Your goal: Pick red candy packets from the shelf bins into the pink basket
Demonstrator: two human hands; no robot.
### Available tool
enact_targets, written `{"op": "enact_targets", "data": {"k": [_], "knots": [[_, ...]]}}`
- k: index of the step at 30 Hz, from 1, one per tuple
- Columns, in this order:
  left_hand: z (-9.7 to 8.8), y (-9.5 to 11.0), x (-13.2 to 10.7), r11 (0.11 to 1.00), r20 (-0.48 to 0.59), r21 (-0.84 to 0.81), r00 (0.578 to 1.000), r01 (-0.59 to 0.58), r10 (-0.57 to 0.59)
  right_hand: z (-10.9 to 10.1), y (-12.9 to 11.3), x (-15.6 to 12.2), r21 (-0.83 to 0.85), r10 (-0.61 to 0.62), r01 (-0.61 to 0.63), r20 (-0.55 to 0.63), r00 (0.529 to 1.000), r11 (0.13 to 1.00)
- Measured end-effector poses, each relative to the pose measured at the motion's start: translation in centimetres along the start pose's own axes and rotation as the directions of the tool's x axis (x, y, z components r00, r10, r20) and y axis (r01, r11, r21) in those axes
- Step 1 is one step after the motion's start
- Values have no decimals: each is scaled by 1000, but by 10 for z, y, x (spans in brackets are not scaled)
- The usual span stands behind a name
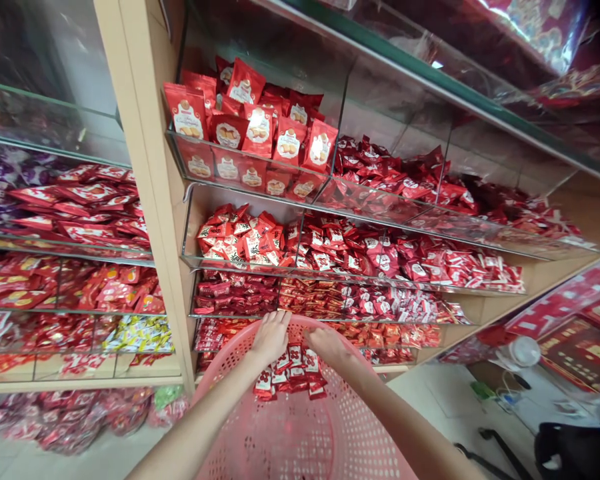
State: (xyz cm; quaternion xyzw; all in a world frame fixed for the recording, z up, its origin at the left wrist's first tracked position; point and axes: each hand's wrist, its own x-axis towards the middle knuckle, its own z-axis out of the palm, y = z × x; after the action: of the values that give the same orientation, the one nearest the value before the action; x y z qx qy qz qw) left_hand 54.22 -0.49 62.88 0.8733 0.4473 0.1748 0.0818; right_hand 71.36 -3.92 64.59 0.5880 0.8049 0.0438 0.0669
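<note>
A large pink perforated plastic basket (350, 407) gapes in front of me, its far rim against the lower shelves. My left hand (271, 337) is at that rim, its fingers bent over the edge. Just right of it, my right hand (325, 343) is closed like a fist near the same rim. What its fingers hold is hidden. Between and below both hands, a cluster of small red-and-white wrapped packets (293, 373) lies inside the basket against its far side.
Glass-fronted shelves hold red snack packets (260, 127), red-and-cream packets (255, 237) and many smaller wrapped sweets (330, 243). A wooden upright (147, 167) divides them from the left shelves, where yellow packets (139, 333) lie. Filled plastic bags (75, 417) rest on the floor. A black chair (570, 450) stands right.
</note>
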Motion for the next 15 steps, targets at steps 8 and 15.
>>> {"op": "enact_targets", "data": {"k": [8, 15], "knots": [[2, -1, 2, 1000, -5, 6, 1000, -14, 14, 6, -1, -32, -86, 114, -108, 71, 991, 990], [0, -1, 2, 1000, 10, -6, 1000, -24, 24, 15, -9, -44, 30, 154, -157, 80, 985, 987]]}}
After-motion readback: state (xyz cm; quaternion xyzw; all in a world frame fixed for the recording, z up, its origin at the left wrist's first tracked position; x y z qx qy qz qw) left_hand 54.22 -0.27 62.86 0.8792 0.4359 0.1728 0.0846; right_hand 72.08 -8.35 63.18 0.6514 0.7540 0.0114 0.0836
